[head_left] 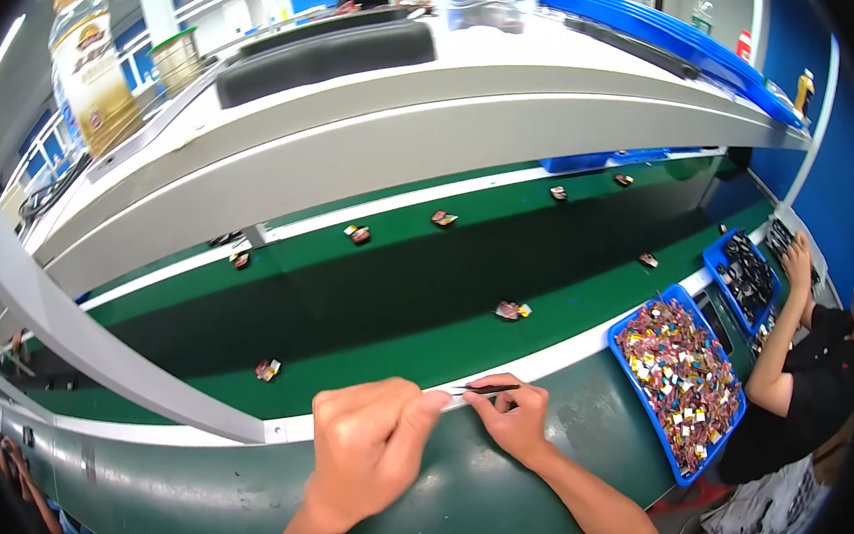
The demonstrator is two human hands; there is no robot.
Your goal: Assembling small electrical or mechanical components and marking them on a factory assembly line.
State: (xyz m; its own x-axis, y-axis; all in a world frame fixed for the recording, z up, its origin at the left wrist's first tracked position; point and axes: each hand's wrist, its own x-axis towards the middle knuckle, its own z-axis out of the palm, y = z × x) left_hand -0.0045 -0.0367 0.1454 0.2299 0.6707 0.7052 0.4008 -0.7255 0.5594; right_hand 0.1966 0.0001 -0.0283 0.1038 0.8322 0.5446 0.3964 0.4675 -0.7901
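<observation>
My left hand (364, 453) is raised over the bench edge, its fingers curled and its thumb pressed in. Whatever it may pinch is too small or hidden to make out. Just to its right, my right hand (514, 416) grips slim black tweezers (498, 387) between thumb and fingers. The tweezers' tips point left and lie close to my left thumb. Both hands are near the white rail beside a green conveyor belt (388, 384). On the belt sit several small wired parts, among them one dark part with white and yellow bits (512, 311).
To my right, a blue tray (679, 478) is heaped with small wired parts. Beyond it, a co-worker's hand (798, 258) reaches near a blue tray of black parts (747, 280). A grey metal frame post (158, 376) slants at left; a shelf (439, 117) with bottles spans above the belt.
</observation>
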